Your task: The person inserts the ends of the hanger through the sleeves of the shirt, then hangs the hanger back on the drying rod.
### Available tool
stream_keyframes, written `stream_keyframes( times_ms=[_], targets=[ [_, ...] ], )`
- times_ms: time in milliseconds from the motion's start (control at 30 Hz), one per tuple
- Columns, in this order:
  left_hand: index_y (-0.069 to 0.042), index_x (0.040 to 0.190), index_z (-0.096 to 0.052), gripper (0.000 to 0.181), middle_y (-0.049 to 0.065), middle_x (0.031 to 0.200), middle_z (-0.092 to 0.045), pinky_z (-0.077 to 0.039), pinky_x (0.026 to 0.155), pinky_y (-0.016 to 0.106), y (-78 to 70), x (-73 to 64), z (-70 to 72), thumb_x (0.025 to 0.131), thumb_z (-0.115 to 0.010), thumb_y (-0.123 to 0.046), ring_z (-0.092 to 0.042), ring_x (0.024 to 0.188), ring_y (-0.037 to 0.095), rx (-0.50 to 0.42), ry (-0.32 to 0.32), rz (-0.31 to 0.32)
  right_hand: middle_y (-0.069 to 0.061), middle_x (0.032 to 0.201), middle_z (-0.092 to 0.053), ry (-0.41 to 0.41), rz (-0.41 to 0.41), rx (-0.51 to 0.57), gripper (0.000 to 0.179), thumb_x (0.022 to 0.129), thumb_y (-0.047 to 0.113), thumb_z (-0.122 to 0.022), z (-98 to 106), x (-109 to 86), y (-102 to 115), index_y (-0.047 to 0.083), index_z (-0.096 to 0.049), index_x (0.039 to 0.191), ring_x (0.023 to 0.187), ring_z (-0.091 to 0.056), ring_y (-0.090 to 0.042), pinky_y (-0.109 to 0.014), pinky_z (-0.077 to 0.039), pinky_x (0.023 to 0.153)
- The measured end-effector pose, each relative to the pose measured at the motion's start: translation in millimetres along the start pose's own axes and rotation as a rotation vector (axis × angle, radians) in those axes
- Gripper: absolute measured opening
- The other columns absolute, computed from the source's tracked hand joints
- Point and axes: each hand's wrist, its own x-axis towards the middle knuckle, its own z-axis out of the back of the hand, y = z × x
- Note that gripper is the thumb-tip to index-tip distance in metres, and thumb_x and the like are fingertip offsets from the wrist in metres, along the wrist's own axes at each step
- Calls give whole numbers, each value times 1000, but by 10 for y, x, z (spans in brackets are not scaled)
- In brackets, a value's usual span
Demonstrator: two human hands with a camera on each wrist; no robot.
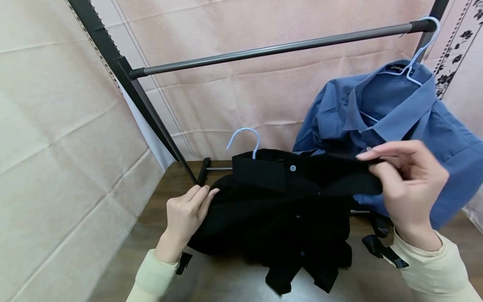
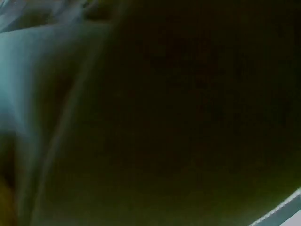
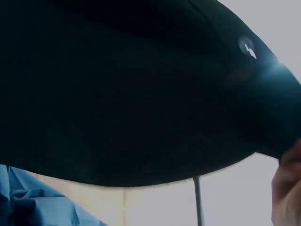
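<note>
A black button-up shirt (image 1: 264, 218) is held up between both hands, with the hook of a light blue hanger (image 1: 258, 140) rising out of its collar. My left hand (image 1: 188, 209) grips the shirt at its left shoulder. The collar edge on the other side is pinched between thumb and fingers of my right hand (image 1: 411, 180). Dark cloth (image 2: 188, 113) fills most of the left wrist view, and the left hand cannot be made out there. In the right wrist view the black shirt (image 3: 131, 103) spans the picture, with part of the right hand (image 3: 288, 188) at the edge.
A dark metal rack with a horizontal rail (image 1: 271, 49) stands behind the shirt. From the rail's right end hangs a blue shirt (image 1: 400, 113) on a light blue hanger (image 1: 420, 52). Pale curtains (image 1: 234, 96) form the backdrop, above a brown wooden surface (image 1: 124, 268).
</note>
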Motion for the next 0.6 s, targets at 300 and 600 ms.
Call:
stream_keyframes(
  times_ms=[300,600],
  targets=[
    [-2,81,-68,35,2,61,-52,-26,36,19,47,1,66,104,-59,-28,-37,43,6,-127,-33,163,-14,112,-66,738,52,136,23,97,4,-66,62,-248,-5,-11,-66,114,75,-54,-4,-19,-40,59],
    [-2,81,-67,36,0,60,-46,-25,39,17,39,35,75,104,-58,-27,-31,45,4,-203,-56,166,-5,141,-53,793,-126,-447,62,84,19,-85,356,-116,-280,14,-59,140,120,-46,-9,-15,-32,98]
  ],
)
